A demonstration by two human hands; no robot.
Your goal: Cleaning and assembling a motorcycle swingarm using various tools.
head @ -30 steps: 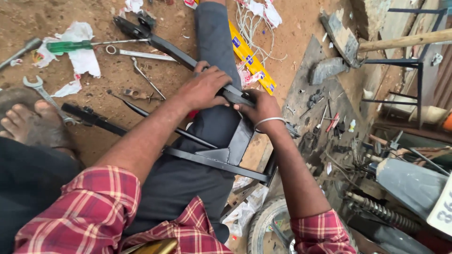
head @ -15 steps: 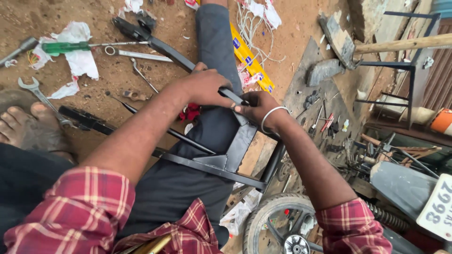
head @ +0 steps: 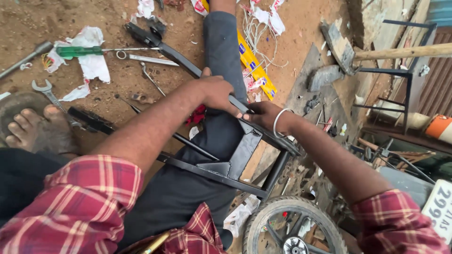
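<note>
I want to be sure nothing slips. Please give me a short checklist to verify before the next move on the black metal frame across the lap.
1. Left hand grips the upper bar of the black metal frame: ok.
2. Right hand is on the same bar, close beside the left: ok.
3. Frame rests across the leg: ok; whether it sits steady, cannot tell.
4. Screwdriver and wrench lie on the dirt beside the frame: ok.
5. Bare foot is apart from the frame: ok.
6. What the fingers pinch on the bar: cannot tell.
</note>
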